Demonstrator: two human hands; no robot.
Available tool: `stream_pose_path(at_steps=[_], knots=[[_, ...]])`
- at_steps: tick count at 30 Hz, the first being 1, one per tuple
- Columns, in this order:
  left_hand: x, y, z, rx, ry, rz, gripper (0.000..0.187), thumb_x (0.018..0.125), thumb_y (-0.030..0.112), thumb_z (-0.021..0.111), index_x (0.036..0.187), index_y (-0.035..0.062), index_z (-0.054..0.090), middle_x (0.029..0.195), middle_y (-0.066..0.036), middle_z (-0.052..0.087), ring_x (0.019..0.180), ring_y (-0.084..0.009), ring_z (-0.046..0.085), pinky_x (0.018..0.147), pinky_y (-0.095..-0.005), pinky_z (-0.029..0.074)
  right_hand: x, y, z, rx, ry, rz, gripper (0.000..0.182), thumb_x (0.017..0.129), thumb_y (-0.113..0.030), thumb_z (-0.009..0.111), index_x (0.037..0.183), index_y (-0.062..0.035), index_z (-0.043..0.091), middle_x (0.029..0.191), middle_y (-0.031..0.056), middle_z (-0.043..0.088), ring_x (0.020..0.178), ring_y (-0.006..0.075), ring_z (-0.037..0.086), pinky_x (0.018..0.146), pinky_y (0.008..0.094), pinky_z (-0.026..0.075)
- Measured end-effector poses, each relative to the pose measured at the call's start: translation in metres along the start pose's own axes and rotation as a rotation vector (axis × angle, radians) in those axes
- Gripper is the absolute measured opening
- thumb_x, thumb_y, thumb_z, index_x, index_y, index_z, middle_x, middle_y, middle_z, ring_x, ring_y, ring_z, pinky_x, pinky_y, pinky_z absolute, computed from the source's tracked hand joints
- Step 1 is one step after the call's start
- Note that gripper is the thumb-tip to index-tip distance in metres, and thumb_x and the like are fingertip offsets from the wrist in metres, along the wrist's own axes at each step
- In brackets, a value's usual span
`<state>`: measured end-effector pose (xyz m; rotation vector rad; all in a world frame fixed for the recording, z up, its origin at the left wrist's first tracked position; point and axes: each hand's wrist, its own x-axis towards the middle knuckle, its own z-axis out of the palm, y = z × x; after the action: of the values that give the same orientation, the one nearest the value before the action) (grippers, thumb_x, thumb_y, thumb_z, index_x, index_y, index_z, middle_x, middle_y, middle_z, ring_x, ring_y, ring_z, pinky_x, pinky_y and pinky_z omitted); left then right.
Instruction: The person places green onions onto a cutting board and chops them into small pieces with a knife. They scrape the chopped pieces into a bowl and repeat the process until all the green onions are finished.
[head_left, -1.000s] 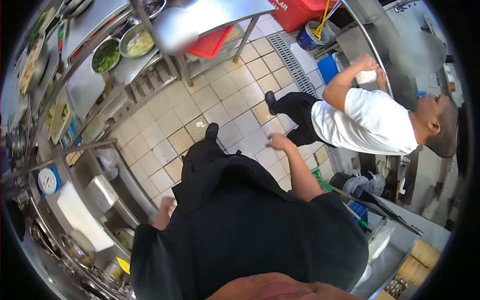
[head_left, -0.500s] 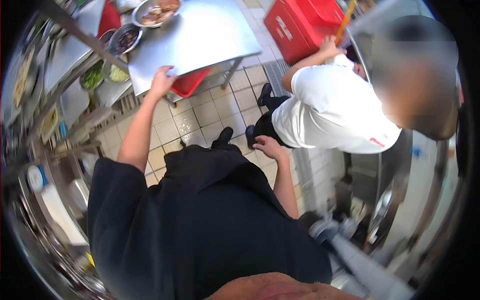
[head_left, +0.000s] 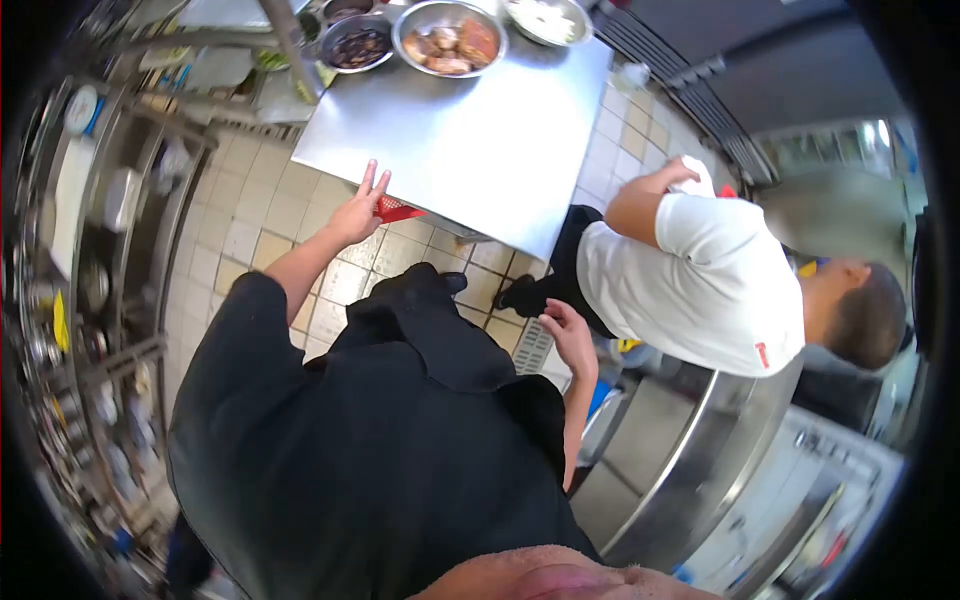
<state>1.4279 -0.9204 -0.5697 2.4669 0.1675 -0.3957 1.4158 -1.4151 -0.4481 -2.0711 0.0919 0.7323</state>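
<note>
My left hand (head_left: 362, 212) reaches forward with its fingers stretched out, the tips right at the near edge of a steel table (head_left: 450, 140). It holds nothing. Below the edge, beside that hand, part of a red plastic basket (head_left: 398, 210) shows. My right hand (head_left: 570, 338) hangs by my side over the floor, loosely bent with its fingers apart and nothing in it. Along the table's far side stand a metal bowl of browned meat pieces (head_left: 450, 50), a bowl of dark pieces (head_left: 358, 46) and a bowl of white food (head_left: 545, 20).
On my right a co-worker in a white shirt (head_left: 680, 280) stands close to the table, a white cloth (head_left: 695, 177) at their hand. Steel shelving (head_left: 130, 240) lines the left. A steel counter (head_left: 690, 440) lies at lower right. Tiled floor (head_left: 270, 190) and a drain grate (head_left: 533, 347) show.
My view has turned, bringing the table and bowls toward the middle; the large red bin has left view. My left hand stays by the table edge. The co-worker now stands beside the table.
</note>
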Motion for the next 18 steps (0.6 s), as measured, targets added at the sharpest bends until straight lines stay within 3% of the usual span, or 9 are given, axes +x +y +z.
stream_pose_path(at_steps=[5, 8, 13, 18], knots=[[-0.005, 0.034, -0.012, 0.041, -0.022, -0.172, 0.114, 0.083, 0.007, 0.078, 0.170, 0.0238, 0.006, 0.175, -0.017, -0.012, 0.128, -0.0456, 0.060, 0.104, -0.0482, 0.055, 0.062, 0.030, -0.056, -0.138, -0.153, 0.125, 0.051, 0.095, -0.024, 0.077, 0.138, 0.0003, 0.064, 0.117, 0.0161, 0.074, 0.107, 0.0215, 0.070, 0.094, 0.0350, 0.055], [-0.004, 0.043, 0.004, 0.083, 0.003, -0.248, 0.117, 0.083, 0.007, 0.079, 0.170, 0.0243, 0.003, 0.175, -0.018, -0.010, 0.130, -0.0437, 0.059, 0.105, -0.0480, 0.055, 0.085, 0.053, -0.096, -0.330, -0.232, 0.078, 0.052, 0.095, -0.026, 0.076, 0.138, 0.0012, 0.063, 0.115, 0.0163, 0.075, 0.105, 0.0199, 0.070, 0.093, 0.0348, 0.055], [0.004, 0.062, 0.009, 0.052, 0.047, -0.402, 0.116, 0.083, 0.006, 0.079, 0.170, 0.0264, 0.005, 0.175, -0.015, -0.011, 0.132, -0.0414, 0.059, 0.105, -0.0477, 0.055, 0.132, 0.102, -0.172, -0.148, -0.260, 0.193, 0.052, 0.094, -0.024, 0.077, 0.134, 0.0059, 0.063, 0.109, 0.0164, 0.076, 0.092, 0.0207, 0.073, 0.083, 0.0332, 0.056], [0.012, 0.084, 0.020, -0.017, 0.175, -0.556, 0.113, 0.083, 0.002, 0.076, 0.170, 0.0263, 0.008, 0.176, -0.014, -0.008, 0.137, -0.0414, 0.054, 0.108, -0.0460, 0.053, 0.184, 0.138, -0.259, -0.317, -0.326, 0.188, 0.046, 0.095, -0.019, 0.076, 0.131, 0.0067, 0.065, 0.104, 0.0150, 0.077, 0.091, 0.0203, 0.072, 0.082, 0.0336, 0.056]])
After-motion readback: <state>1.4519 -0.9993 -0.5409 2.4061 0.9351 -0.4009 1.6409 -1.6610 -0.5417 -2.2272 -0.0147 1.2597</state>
